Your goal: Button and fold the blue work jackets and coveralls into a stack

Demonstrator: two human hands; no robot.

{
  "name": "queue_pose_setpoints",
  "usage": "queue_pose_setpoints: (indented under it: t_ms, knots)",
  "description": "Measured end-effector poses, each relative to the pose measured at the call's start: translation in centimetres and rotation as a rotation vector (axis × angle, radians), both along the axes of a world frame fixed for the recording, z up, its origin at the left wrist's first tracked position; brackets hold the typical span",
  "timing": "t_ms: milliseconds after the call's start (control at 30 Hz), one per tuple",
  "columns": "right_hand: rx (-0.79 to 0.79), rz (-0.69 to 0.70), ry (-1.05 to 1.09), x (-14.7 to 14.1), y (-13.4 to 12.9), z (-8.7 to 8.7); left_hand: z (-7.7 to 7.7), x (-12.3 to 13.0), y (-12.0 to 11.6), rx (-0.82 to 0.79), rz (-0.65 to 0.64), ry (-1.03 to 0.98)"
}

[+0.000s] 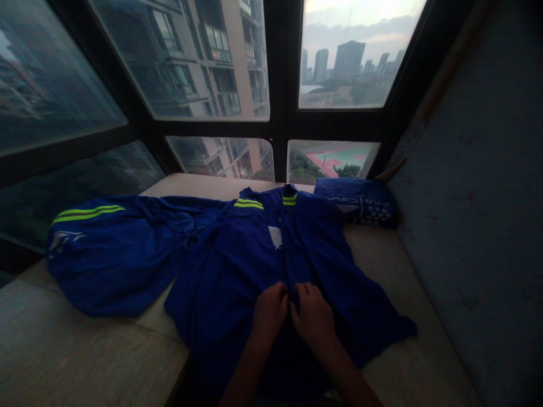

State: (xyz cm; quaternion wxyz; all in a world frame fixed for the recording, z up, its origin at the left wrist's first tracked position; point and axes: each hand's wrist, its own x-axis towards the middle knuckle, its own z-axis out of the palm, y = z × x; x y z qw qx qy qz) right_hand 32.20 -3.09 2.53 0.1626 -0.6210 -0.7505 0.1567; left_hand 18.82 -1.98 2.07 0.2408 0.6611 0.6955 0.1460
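A blue work jacket [237, 265] with yellow-green reflective stripes lies spread on the window sill, its collar toward the glass. A pale tag or patch shows near the middle of its upper part. Both my hands are low on its front opening, close together. My left hand [271, 305] pinches the cloth at one edge of the opening. Just beside it, my right hand [313, 314] has its fingers curled on the facing edge. What exactly lies between the fingertips is dark and partly hidden.
Another blue garment [114, 254] with a reflective stripe lies bunched at the left. A folded blue bundle with white print [360, 203] sits at the back right, by the wall [470, 226]. Dark window frames [280, 68] border the pale sill [85, 350].
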Motion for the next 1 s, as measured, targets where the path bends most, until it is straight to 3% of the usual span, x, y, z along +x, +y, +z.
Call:
queue_pose_setpoints:
  t_ms: [133,333,433,600,1000]
  knots:
    - [-0.055,-0.016,0.109,0.4,0.6,-1.0,0.2,0.0,-0.6,0.065,0.030,-0.098]
    - [-0.127,-0.147,0.622,2.1,1.3,-2.1,0.0,0.8,-1.0,0.141,0.083,-0.213]
    - [-0.127,-0.211,0.743,2.4,1.4,-2.1,-0.2,1.0,-1.1,0.154,0.060,-0.170]
    - [-0.076,-0.142,0.720,1.6,1.1,-1.7,-0.4,1.3,-1.0,0.138,0.019,-0.095]
    - [-0.102,-0.038,0.658,0.7,0.5,-3.3,-1.0,0.9,-1.4,0.096,0.191,-0.425]
